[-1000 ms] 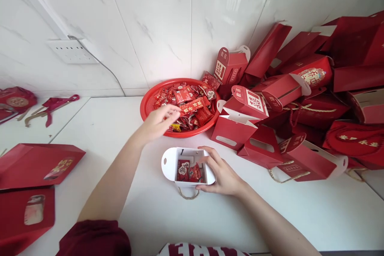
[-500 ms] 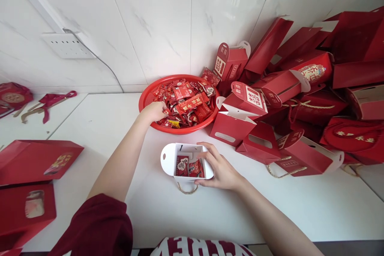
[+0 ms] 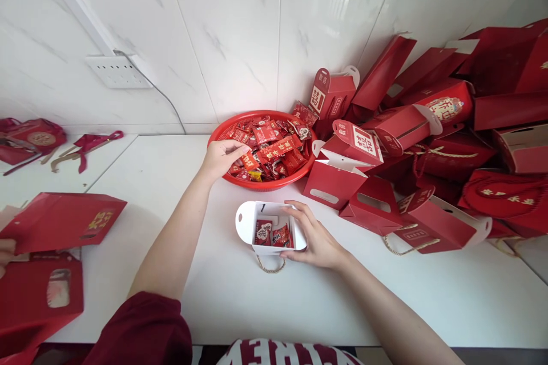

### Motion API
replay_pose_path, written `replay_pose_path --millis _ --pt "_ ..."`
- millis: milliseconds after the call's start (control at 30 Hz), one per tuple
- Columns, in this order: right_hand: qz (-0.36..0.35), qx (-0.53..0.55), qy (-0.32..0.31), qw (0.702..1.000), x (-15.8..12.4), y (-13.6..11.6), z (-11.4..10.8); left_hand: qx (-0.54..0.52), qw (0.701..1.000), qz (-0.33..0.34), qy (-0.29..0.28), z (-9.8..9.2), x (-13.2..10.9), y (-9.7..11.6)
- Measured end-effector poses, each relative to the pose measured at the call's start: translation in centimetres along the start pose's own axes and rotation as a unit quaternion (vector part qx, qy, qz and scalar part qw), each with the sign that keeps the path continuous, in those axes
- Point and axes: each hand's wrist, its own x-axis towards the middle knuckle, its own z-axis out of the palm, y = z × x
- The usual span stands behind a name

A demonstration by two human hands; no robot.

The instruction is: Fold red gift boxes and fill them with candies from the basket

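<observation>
My left hand is over the left side of a red plastic basket piled with wrapped sweets. A small red candy packet is pinched between its thumb and fingers. My right hand grips the right end of an open gift box, thumb on the near side and fingers over the far edge. White inside, the box stands upright on the table with a round-ended flap and a rope handle. Two red wrapped sweets show at its bottom.
Many red gift boxes are heaped at the right against the tiled wall. At the far left, another person's hand touches a red box. Ribbons and a power socket are at the back left.
My left hand has lifted a little from among the sweets and now shows a red packet in its fingers. Another person's hand has appeared at the left, moving a red box.
</observation>
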Motion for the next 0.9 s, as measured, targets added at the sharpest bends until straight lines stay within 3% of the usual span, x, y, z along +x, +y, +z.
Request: replay_pose_path --millis 100,200,267,400,500,567,633,733,833,900 --pt "0.001 -0.003 0.000 1.000 0.0 0.0 0.0 -0.063 0.995 -0.034 -0.074 1.3 -2.6 2.3" --pt "0.003 -0.004 0.000 1.000 -0.1 -0.1 0.0 -0.039 0.989 -0.018 -0.140 2.6 -5.4 3.9" --pt "0.002 -0.001 0.001 1.000 -0.1 -0.2 0.0 0.004 0.993 0.024 -0.113 2.9 -7.0 4.0" --pt "-0.015 0.000 0.012 1.000 -0.2 -0.2 -0.2 0.000 0.994 0.109 0.021 2.6 -9.9 1.9" --pt "-0.022 -0.004 0.023 0.999 -0.2 0.0 -0.3 0.003 0.988 0.114 0.102 2.2 -11.8 -0.7" --pt "-0.020 -0.003 0.030 0.999 -0.2 0.1 -0.3 0.015 0.991 0.085 0.105 2.3 -12.8 -2.3" --pt "-0.023 0.001 0.036 0.999 -0.2 0.2 -0.4 0.006 0.997 0.037 0.061 2.6 -13.3 -3.4" --pt "-0.030 0.016 0.051 0.998 -0.2 0.3 -0.4 -0.057 0.997 -0.013 -0.058 3.6 -13.6 -4.1" --pt "-0.021 0.030 0.075 0.997 -0.3 0.1 -0.2 -0.177 0.969 -0.028 -0.169 4.8 -13.9 -4.1" --pt "-0.012 0.039 0.089 0.995 -0.3 0.0 0.1 -0.235 0.952 -0.047 -0.192 5.4 -14.1 -4.0"
